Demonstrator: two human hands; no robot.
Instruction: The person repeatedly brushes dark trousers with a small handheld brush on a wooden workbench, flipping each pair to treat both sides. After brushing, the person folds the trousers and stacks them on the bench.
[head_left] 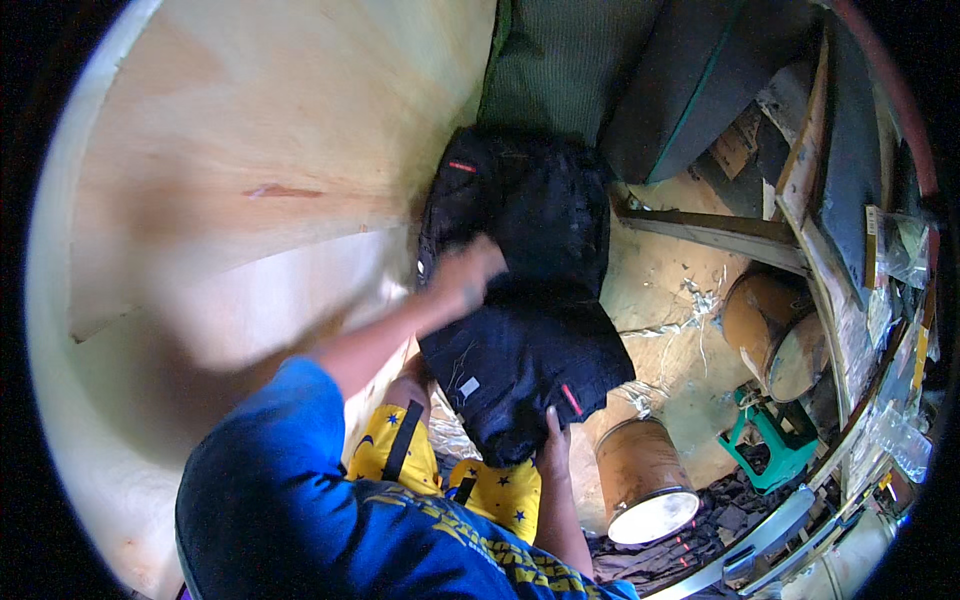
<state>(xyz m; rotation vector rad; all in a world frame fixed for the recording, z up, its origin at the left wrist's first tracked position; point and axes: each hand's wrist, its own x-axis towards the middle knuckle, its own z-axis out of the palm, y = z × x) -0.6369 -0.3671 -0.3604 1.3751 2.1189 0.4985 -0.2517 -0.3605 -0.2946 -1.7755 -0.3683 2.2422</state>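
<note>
A black garment (pixel 530 350) with small red tags and a white label lies spread in front of me, its near part over my lap. Behind it, and touching it, is a second black cloth piece (pixel 550 200); whether the two are one garment I cannot tell. My right hand (pixel 553 440) grips the garment's near right edge, thumb on top. Across the garment's left side reaches my left hand (pixel 475 272), smeared by motion, so its fingers do not show clearly. Loose pale threads lie on the cloth near the white label.
Plywood panels (pixel 280 110) rise on my left. Dark padded sheets (pixel 570 60) stand behind the cloth. To my right are two brown drums (pixel 645 470), a green plastic stool (pixel 775 440), a wooden beam (pixel 710 232) and scattered thread scraps (pixel 690 310). Dark cloth (pixel 730 515) lies at lower right.
</note>
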